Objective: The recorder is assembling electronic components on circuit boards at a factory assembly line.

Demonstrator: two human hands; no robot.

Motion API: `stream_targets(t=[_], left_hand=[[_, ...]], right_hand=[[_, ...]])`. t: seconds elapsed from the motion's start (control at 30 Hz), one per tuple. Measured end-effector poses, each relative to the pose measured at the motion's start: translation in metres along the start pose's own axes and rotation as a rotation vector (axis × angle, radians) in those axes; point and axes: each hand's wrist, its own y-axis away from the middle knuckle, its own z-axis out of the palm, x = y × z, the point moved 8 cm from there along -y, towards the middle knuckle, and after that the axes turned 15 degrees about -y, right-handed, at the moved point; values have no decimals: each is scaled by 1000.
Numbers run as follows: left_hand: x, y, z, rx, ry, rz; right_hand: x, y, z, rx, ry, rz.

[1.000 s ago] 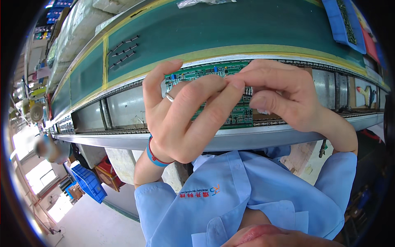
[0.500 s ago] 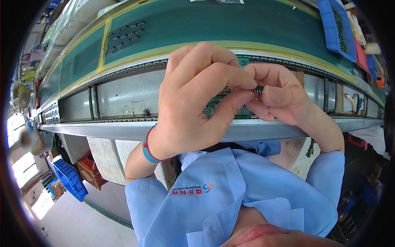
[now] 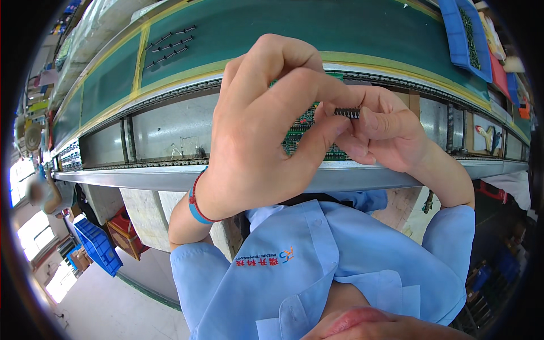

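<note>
A small black multi-pin component (image 3: 347,113) with a row of metal pins sits between my two hands, above the line. My right hand (image 3: 391,127) pinches its right end between thumb and fingers. From the left, my left hand (image 3: 260,122) reaches over with bent fingers, its thumb and fingertips closed at the component's left end. The left index finger partly covers the right fingers. Under both hands lies a green circuit board (image 3: 294,136) crowded with small parts, much of it hidden by the left hand.
Several dark pin strips (image 3: 170,49) lie on the green mat (image 3: 272,28) at the far left. A blue bin (image 3: 451,31) of green parts stands far right. Chain rails and a metal edge (image 3: 141,180) run across in front of me. A blue crate (image 3: 96,243) is low at left.
My left hand has shifted slightly left and its knuckles have risen. More of the black multi-pin component shows between my fingers. The right hand has barely moved.
</note>
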Motion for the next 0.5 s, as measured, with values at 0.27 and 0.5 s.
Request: stream_targets(t=[0.27, 0.5], left_hand=[[0, 2, 0, 19, -22, 5], [-2, 3, 1, -3, 19, -16]], right_hand=[[1, -2, 0, 17, -9, -3], [5, -1, -2, -2, 7, 30]])
